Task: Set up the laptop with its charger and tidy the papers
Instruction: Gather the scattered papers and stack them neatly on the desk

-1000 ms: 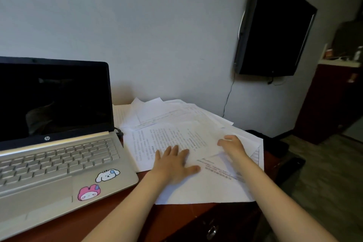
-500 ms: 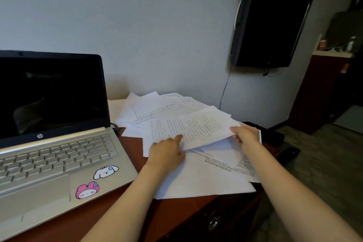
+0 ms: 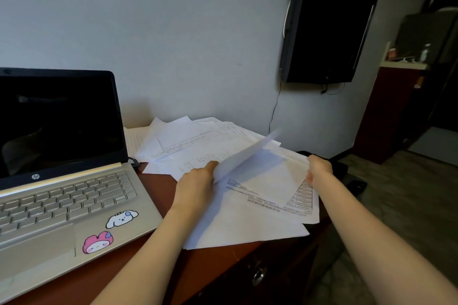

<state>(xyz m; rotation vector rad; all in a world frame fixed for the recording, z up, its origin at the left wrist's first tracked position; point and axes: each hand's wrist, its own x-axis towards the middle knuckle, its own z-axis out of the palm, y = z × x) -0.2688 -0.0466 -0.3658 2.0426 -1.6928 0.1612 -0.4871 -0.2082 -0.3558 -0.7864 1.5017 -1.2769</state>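
Note:
A silver laptop (image 3: pixel 74 195) stands open on the left of the red-brown desk (image 3: pixel 210 262), its screen dark, with two cartoon stickers on the palm rest. A dark plug (image 3: pixel 133 162) sits at its right side. Loose printed papers (image 3: pixel 235 225) lie fanned across the desk's right half. My left hand (image 3: pixel 195 183) pinches the left edge of one sheet (image 3: pixel 247 156), which is lifted, tilted and blurred. My right hand (image 3: pixel 319 168) grips the right edge of the sheets just beneath it.
A black TV (image 3: pixel 327 22) hangs on the grey wall with a thin cable (image 3: pixel 275 111) dropping behind the desk. A dark object (image 3: pixel 339 168) lies past the papers at the desk's right end. A dark red cabinet (image 3: pixel 396 111) stands far right.
My left hand went from pressing flat on the papers to pinching one sheet and swinging it up. My right hand let go of that sheet's corner and moved right to the pile's edge.

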